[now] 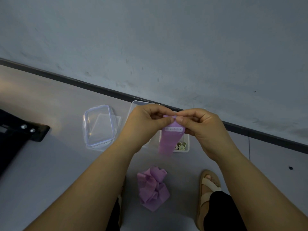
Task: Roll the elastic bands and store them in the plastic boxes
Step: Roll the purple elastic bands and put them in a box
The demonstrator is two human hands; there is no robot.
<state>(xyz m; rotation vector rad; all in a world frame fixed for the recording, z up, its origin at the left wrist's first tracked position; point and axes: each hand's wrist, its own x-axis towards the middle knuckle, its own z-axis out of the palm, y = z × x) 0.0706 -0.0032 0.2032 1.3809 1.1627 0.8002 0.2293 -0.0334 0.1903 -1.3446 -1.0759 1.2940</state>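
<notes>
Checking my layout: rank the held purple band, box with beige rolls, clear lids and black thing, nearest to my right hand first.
1. purple band: pinched in right hand.
2. box with beige rolls: just below.
3. clear lids: left.
4. black thing: far left.

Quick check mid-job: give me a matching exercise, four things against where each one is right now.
Things:
1. purple elastic band
2. rolled beige bands
3. clear clip-lock plastic lid
4. beige strap sandal

Places:
A. flat on the grey floor, at the left
B. inside the clear plastic box
C. worn, at the lower right
D. pinched at its top by the left hand and the right hand

Pairs: 1-D, 2-B, 3-A, 4-C
</notes>
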